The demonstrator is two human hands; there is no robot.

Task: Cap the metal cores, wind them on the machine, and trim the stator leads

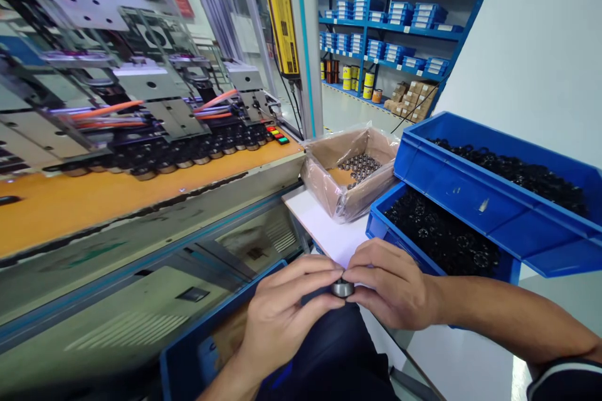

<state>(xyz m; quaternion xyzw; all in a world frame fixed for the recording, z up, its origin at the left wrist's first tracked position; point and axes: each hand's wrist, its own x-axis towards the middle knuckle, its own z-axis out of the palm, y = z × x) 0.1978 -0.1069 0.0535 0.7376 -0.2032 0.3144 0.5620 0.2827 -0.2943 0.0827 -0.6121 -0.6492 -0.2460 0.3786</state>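
A small round metal part (343, 289) with a dark top is held low in the centre, above the person's lap. My left hand (291, 304) pinches it from the left, thumb below and fingers on top. From the right, my right hand (392, 285) grips the same part between thumb and fingertips. The fingertips of both hands nearly meet over it and cover much of its upper side.
A plastic-lined cardboard box (324, 191) with metal rings stands ahead. Two blue bins (470, 194) (376, 225) of black parts are stacked at right. Left is an orange bench (94, 200) with machinery and rows of round parts. Below it sits another blue bin (172, 363).
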